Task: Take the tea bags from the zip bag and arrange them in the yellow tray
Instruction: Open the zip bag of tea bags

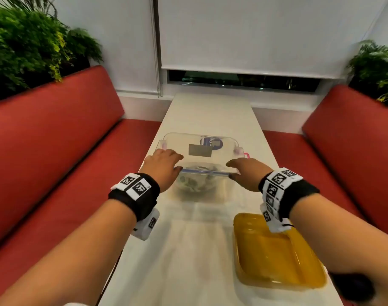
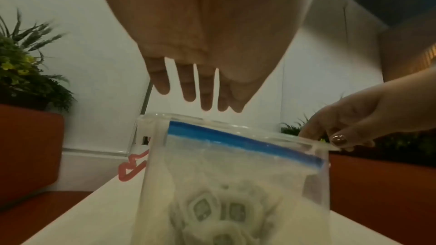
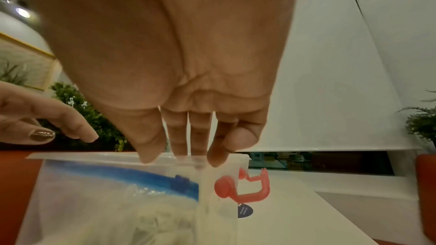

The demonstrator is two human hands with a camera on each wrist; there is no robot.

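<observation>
The zip bag [image 1: 199,173] of tea bags [image 2: 219,211] is pinched at its top by the right hand [image 1: 246,173]; the left hand's [image 1: 164,166] fingers [image 2: 188,85] are kept straight, gripping nothing.

One zip bag [image 1: 199,173], one yellow tray [image 1: 276,250], two hands, one clear lid [image 1: 199,144].

A clear plastic zip bag [image 1: 199,184] with a blue closure strip along its top edge stands upright on the table, held at both top corners. Pale, green-printed tea bags [image 2: 219,211] lie heaped at its bottom (blurred through the plastic). The translucent yellow rectangular tray [image 1: 279,250] lies flat, nearer and to the right.
</observation>
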